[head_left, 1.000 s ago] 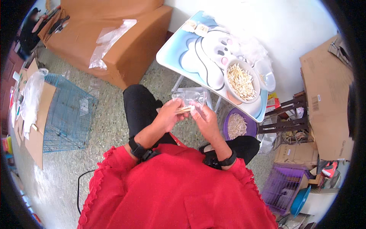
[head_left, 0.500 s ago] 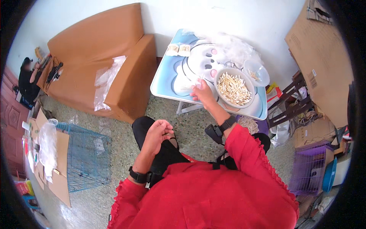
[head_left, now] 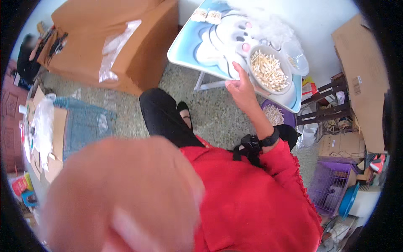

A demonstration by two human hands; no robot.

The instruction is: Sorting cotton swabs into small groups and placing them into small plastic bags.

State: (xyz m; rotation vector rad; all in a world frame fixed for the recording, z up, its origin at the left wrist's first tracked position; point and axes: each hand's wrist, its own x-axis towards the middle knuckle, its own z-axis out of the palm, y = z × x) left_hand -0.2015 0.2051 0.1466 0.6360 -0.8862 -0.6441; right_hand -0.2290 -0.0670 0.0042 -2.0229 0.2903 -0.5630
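Red top [head_left: 252,201] | ruffled sleeve [head_left: 284,164] | black trousers [head_left: 160,115] | 1 black wristband [head_left: 270,137] | black shoe [head_left: 182,106]

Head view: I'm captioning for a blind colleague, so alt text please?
The person's blurred left hand fills the lower-left foreground; the right hand, open, is near a bowl of cotton swabs on a cartoon-printed table.

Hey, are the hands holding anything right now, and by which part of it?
The right hand, near the bowl, shows nothing held; the left hand is too close and blurred to tell.
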